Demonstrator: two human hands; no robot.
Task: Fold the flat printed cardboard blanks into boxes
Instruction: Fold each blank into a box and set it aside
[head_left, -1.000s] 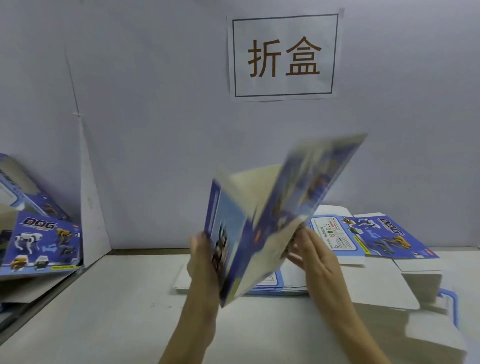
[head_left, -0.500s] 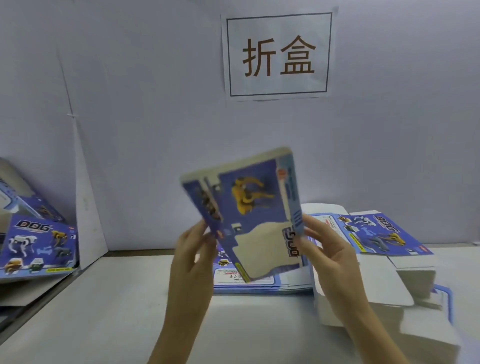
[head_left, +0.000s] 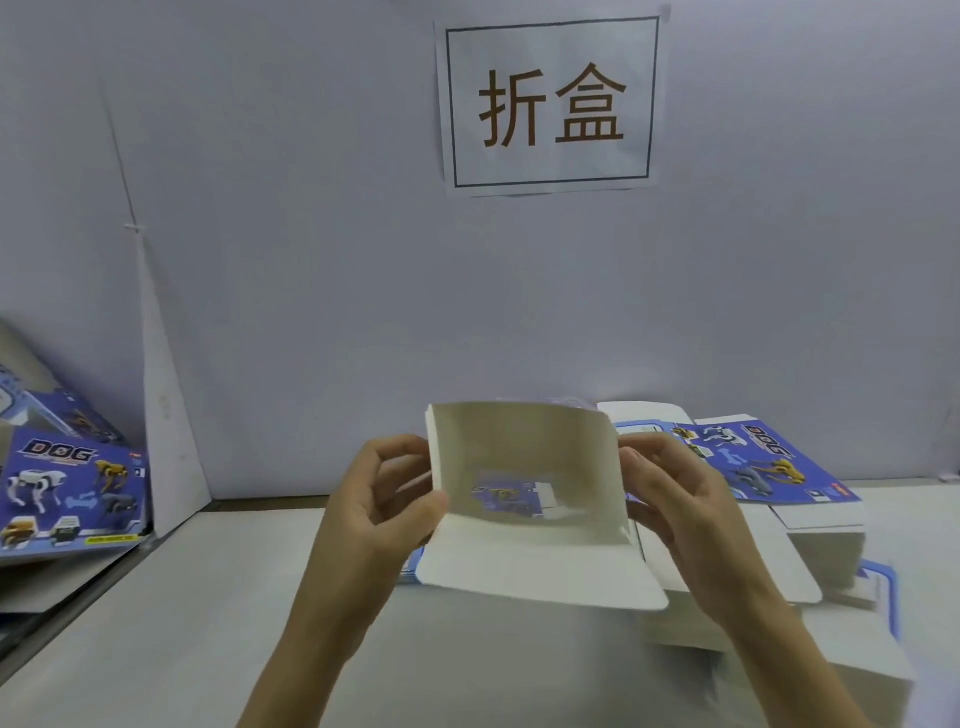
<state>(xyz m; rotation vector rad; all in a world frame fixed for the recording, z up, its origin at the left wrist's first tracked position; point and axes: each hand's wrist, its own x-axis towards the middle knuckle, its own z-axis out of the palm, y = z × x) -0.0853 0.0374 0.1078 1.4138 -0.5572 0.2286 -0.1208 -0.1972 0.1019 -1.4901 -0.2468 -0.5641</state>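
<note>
White cardboard fills the middle of the frame: the box is popped open into a tube, and we look right through it. The left hand holds its left wall, with the thumb in front and the fingers curled behind. The right hand holds the right wall in much the same way. Both hands hold it up in the air above the tabletop. A big white flap hangs loose at the near end, low in the frame, and it is not tucked in yet. If the hands squeeze too hard, the thin walls may bend in the wrong spot and get a bad crease. If the grip gets too loose, the tube may spring flat or drop. The loose flap may also catch on the stack of flat blanks at the right of the frame and knock them crooked. Pushing the flap in at a slant could tear a corner. Some done boxes lean at the left edge.
</note>
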